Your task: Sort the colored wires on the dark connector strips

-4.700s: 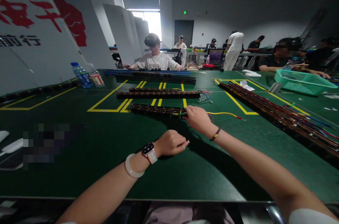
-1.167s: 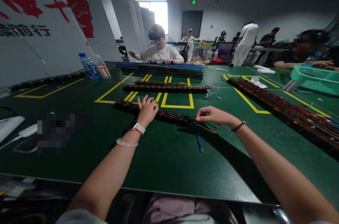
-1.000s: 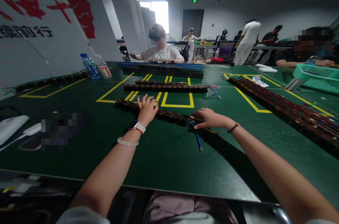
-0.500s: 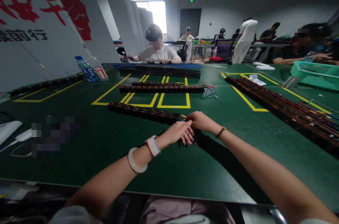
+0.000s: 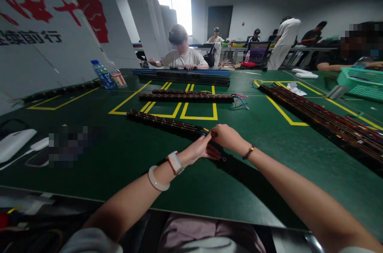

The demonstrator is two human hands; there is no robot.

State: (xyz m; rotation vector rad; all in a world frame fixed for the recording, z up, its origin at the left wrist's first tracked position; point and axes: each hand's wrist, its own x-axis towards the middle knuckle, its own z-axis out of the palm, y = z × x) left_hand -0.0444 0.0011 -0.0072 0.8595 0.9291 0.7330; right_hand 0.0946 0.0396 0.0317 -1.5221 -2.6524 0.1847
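A long dark strip bundle (image 5: 164, 122) lies slanted on the green table (image 5: 125, 165), with coloured wires (image 5: 205, 130) at its right end. Both hands meet at those wires. My left hand (image 5: 203, 148) has thumb and fingers closed around the wires, partly hidden; a small ring terminal (image 5: 224, 159) shows just past its fingertips. My right hand (image 5: 225, 135) is bent over the wire ends from the right, its fingers curled together, and what they pinch is too small to make out. Two shorter-looking strips (image 5: 185, 97) lie farther back inside yellow tape outlines.
At the right lies a big bundle of strips (image 5: 323, 113) near a green basket (image 5: 362, 85). Two bottles (image 5: 103, 75) stand at the back left; a white device (image 5: 14, 145) and cable are at left. A person (image 5: 182, 55) sits across the table.
The view has shifted slightly, moving the scene to the right. My left hand's fingers, spread downward before, are now drawn together closer to the wires. My right hand stays at the wires.
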